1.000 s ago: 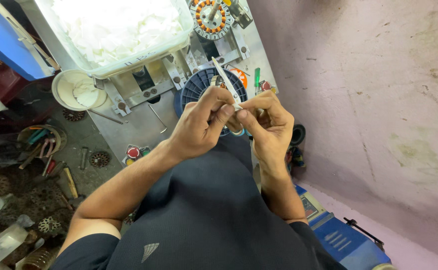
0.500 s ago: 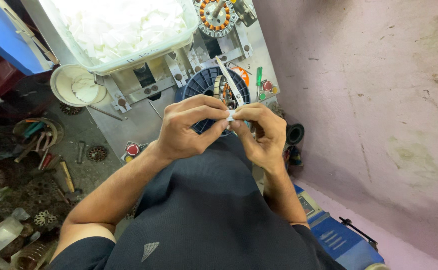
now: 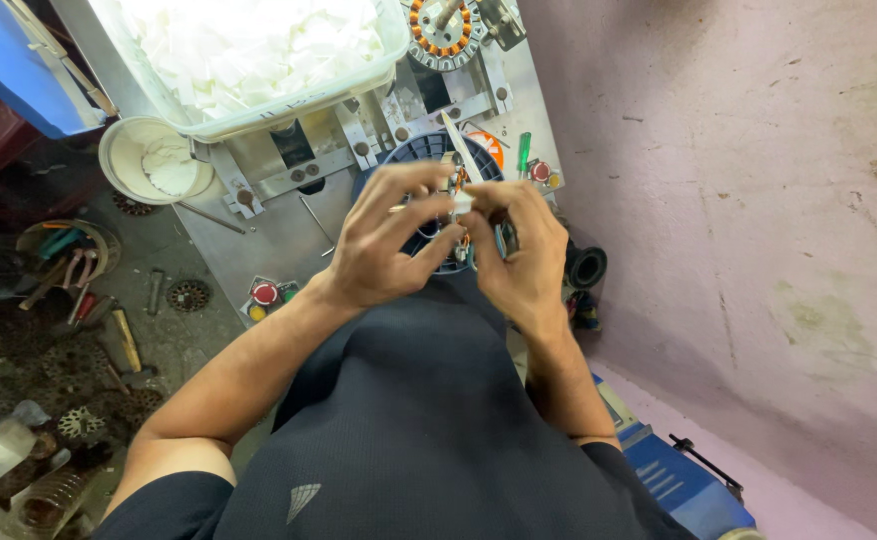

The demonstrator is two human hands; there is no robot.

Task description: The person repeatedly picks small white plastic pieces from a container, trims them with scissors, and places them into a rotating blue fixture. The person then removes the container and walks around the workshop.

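Above the round blue plastic holder on the grey metal bench, the left hand and right hand are together pinching a small white folded strip, fingers curled closed around it; a white-filled tub is sitting behind.

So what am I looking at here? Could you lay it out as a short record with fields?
Left hand: fingers pinch a small white piece, shared with the other hand
Right hand: fingertips on the same piece
Beneath the hands: blue round part with copper windings
Bench: grey metal plate
Behind: clear tub of white strips; white bowl
Nearby: green-handled screwdriver
Right side: pink wall
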